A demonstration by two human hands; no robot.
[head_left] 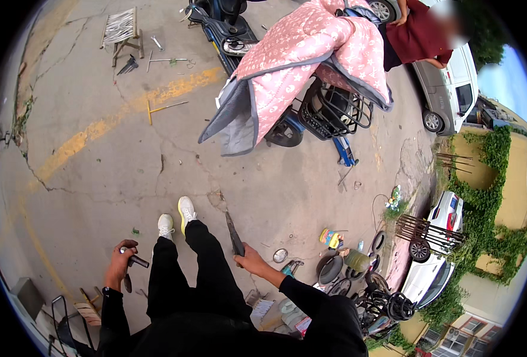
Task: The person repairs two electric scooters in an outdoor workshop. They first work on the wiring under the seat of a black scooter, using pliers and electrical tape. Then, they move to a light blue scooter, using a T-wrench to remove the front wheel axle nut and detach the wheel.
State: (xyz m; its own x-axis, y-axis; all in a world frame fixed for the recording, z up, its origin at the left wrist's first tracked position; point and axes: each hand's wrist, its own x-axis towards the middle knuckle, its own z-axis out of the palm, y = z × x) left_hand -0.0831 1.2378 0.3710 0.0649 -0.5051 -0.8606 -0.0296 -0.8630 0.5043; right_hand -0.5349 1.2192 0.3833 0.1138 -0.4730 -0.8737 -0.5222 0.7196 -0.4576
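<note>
My left hand (pixel 118 263), low on the left, is closed around a dark metal tool (pixel 138 260) with a blunt, cylindrical end. A second dark, rounded part shows below that hand; whether it belongs to the same tool I cannot tell. In my right hand (pixel 250 259) is a long, dark, tapered bar (pixel 234 233), its narrow end pointing away from me over the pavement. The fingers wrap its wide end. Ahead stands a scooter (pixel 286 129) with a black rear rack (pixel 335 110), partly under a pink quilted cover (pixel 293 53).
Yellow and grey T-handle wrenches (pixel 150 112), a spanner (pixel 157 43) and a folding stool (pixel 120 33) are at the far left. A person in a dark red shirt (pixel 418 33) stands beyond the scooter. Basins (pixel 330 269), tyres and a bicycle crowd the right. Parked cars (pixel 433 273) lie farther right.
</note>
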